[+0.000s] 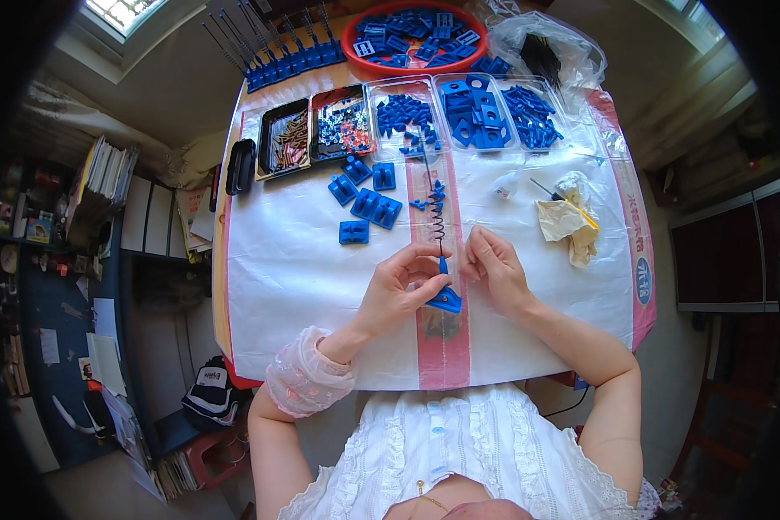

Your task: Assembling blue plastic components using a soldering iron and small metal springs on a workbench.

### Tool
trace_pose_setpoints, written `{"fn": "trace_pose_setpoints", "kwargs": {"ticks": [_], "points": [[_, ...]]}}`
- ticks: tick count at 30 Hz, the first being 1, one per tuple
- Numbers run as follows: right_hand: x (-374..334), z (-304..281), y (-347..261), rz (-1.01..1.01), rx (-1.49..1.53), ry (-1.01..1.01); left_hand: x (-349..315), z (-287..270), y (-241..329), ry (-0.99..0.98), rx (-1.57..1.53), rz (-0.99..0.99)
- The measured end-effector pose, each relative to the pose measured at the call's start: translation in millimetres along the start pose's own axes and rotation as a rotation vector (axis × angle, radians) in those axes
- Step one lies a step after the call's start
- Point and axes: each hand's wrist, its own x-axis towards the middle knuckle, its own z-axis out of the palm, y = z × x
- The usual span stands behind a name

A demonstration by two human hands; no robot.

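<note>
My left hand (400,286) pinches a blue plastic piece with a flat base (445,301) and a narrow upright stem. A dark coiled wire (438,227) rises from the stem and points away from me. Around the coil's far end lie a few small blue plastic parts (436,198); whether they touch it I cannot tell. Close by on the right, my right hand (497,263) is closed with its fingers curled together, and what they hold, if anything, is hidden. Several blue blocks with raised clips (376,209) sit on the white sheet beyond my left hand.
At the back stand a tray of brown screws (270,163), a tray of small metal and red bits (319,154) and clear boxes of blue parts (464,147). Behind them are a red basin (353,62) and finished-looking coil stands (295,65). Crumpled paper (556,227) lies right.
</note>
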Motion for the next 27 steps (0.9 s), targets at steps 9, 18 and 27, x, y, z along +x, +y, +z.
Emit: {"fn": "trace_pose_setpoints", "kwargs": {"ticks": [9, 18, 27], "points": [[0, 10, -7, -0.046, -0.118, 0.076, 0, -1, 2, 0.033, 0.07, -0.013], [-2, -1, 4, -0.034, -0.164, -0.036, 0, 1, 5, 0.024, 0.074, -0.029], [-2, 8, -1, -0.017, -0.117, 0.003, 3, -5, -3, -0.005, -0.199, -0.084]]}}
